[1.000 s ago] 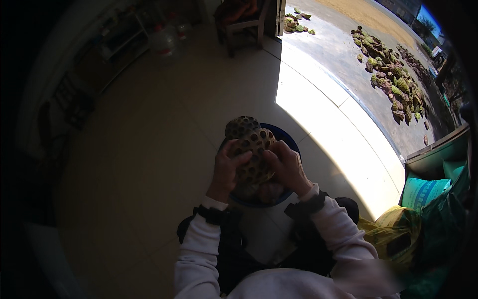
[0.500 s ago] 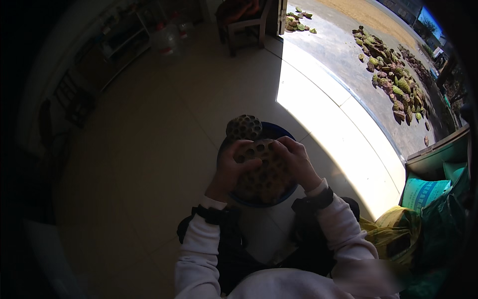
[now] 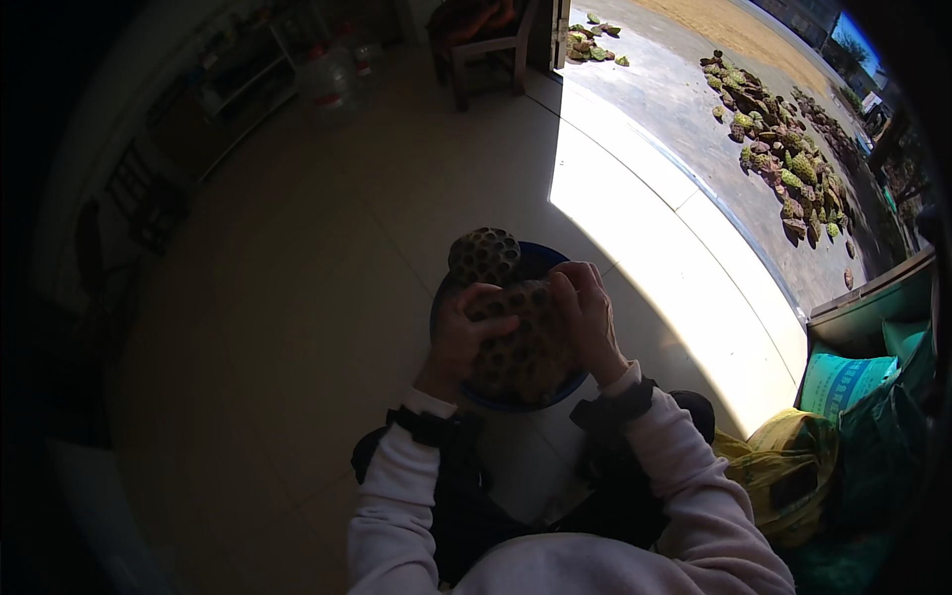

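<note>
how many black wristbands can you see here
2: the left wristband by the left hand, and the right wristband by the right hand. Others could be hidden in the dark parts.

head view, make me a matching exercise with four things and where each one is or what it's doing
1. left hand
2. blue basin
3. yellow bag
4. chair

A. at the top of the view
B. thumb laid across a pitted seed pod
C. at the lower right
D. beneath the pod

Pairs: 1-B, 2-D, 3-C, 4-A
</note>
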A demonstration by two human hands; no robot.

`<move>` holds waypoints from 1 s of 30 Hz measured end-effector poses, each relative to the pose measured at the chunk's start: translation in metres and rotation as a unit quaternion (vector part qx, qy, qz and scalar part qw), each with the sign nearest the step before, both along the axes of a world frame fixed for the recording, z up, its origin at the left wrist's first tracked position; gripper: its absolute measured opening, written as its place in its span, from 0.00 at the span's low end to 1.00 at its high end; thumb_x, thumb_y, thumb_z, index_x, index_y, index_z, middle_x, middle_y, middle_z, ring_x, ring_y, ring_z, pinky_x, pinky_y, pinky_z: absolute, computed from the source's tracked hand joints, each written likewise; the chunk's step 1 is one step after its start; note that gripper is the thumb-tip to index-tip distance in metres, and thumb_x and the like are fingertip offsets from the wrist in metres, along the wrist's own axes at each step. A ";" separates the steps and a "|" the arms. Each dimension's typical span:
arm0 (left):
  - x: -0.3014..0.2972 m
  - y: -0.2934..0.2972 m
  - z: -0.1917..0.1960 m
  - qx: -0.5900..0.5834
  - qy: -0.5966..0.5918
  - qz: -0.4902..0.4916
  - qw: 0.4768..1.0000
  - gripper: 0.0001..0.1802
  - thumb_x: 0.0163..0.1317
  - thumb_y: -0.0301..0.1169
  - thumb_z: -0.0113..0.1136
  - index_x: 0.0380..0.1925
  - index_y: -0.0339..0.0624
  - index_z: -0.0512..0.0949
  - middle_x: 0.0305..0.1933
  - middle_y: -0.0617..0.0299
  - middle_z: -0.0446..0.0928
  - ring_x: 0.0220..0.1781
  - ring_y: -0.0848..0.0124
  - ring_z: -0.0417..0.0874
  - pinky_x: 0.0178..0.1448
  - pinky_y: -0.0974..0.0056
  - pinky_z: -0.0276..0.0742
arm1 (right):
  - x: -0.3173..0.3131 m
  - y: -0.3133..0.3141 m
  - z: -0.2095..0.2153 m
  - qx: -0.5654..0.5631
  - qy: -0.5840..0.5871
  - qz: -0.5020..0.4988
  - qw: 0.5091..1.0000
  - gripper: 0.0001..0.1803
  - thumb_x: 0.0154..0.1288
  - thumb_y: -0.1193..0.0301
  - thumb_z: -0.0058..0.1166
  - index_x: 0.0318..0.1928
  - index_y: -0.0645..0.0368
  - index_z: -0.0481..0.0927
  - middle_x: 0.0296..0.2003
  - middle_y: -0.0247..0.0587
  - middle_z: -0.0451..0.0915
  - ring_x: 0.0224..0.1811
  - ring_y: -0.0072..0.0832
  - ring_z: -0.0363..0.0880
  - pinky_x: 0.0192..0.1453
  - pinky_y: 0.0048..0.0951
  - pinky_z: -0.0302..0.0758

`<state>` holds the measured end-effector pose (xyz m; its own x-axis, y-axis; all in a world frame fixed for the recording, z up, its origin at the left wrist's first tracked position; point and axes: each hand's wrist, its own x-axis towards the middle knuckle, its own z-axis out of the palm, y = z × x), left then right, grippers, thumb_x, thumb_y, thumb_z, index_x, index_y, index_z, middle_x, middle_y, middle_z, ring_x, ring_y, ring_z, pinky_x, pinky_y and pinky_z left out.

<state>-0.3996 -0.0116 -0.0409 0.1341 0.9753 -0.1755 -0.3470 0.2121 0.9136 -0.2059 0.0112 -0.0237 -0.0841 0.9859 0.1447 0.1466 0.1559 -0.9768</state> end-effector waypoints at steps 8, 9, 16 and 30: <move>0.011 -0.005 0.000 0.053 0.061 -0.005 0.997 0.21 0.48 0.19 0.72 0.44 0.37 0.78 0.47 0.61 0.80 0.50 0.70 0.80 0.55 0.65 0.77 | 0.002 -0.001 0.005 -0.017 -0.204 0.045 0.978 0.16 0.73 0.59 0.50 0.41 0.61 0.77 0.26 0.45 0.80 0.29 0.32 0.80 0.34 0.34 0.75; 0.011 -0.005 0.000 0.055 0.053 -0.020 0.997 0.21 0.48 0.19 0.72 0.44 0.37 0.78 0.47 0.61 0.80 0.50 0.70 0.80 0.55 0.64 0.78 | 0.001 -0.001 0.003 -0.003 -0.183 0.044 0.982 0.16 0.73 0.59 0.50 0.38 0.61 0.76 0.26 0.47 0.79 0.28 0.37 0.80 0.33 0.37 0.74; 0.003 -0.003 0.002 -0.018 -0.043 0.073 0.996 0.18 0.51 0.20 0.72 0.42 0.38 0.78 0.43 0.61 0.81 0.48 0.71 0.81 0.53 0.65 0.79 | -0.001 0.000 -0.005 -0.133 0.170 0.045 0.975 0.17 0.73 0.61 0.49 0.34 0.63 0.73 0.20 0.44 0.75 0.23 0.32 0.78 0.27 0.36 0.70; 0.011 -0.006 -0.007 0.032 0.045 0.054 0.997 0.21 0.52 0.21 0.69 0.47 0.37 0.76 0.43 0.61 0.81 0.48 0.72 0.81 0.53 0.67 0.78 | 0.005 0.000 -0.007 0.175 -0.058 0.117 0.976 0.16 0.73 0.61 0.51 0.36 0.62 0.79 0.25 0.25 0.73 0.28 0.14 0.69 0.30 0.19 0.67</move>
<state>-0.3885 -0.0177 -0.0479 0.0144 0.9927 -0.1200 -0.2808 0.1192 0.9523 -0.2004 0.0108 -0.0312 -0.3357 0.8304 0.4447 0.1732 0.5185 -0.8373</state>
